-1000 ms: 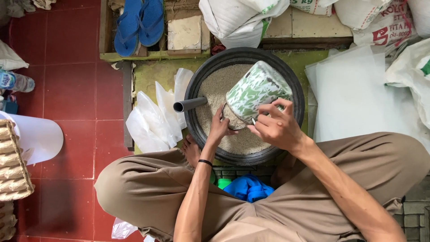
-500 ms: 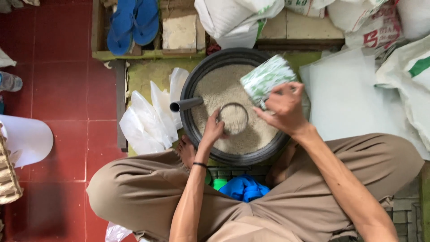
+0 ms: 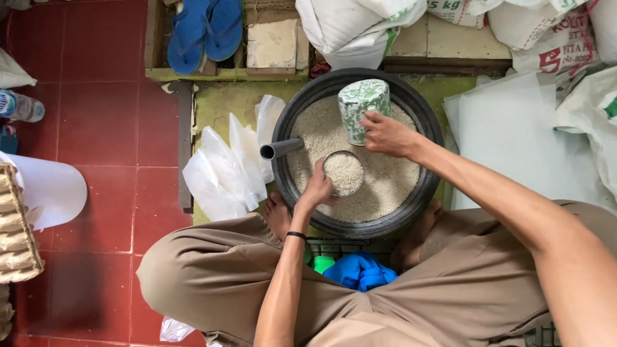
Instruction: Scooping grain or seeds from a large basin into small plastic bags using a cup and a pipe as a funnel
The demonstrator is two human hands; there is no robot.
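Note:
A wide black basin (image 3: pixel 430 122) full of white rice sits on the floor between my knees. My left hand (image 3: pixel 317 188) grips a small round metal can (image 3: pixel 344 173) filled level with rice, resting in the basin's rice. My right hand (image 3: pixel 384 133) holds a green-and-white patterned tin (image 3: pixel 362 103) upright at the far side of the basin, on or just above the rice. A grey pipe piece (image 3: pixel 281 148) lies across the basin's left rim.
Several white plastic bags (image 3: pixel 225 167) lie left of the basin. Filled white sacks (image 3: pixel 360 22) stand behind and to the right. Blue sandals (image 3: pixel 202 29) rest on a wooden pallet. Egg trays (image 3: pixel 16 225) stack at the left edge. A blue bag (image 3: pixel 360 270) lies under my legs.
My right hand tipped the patterned tin back upright and carried it from over the small can to the basin's far side. The small can now shows full of rice. My left hand stayed on it.

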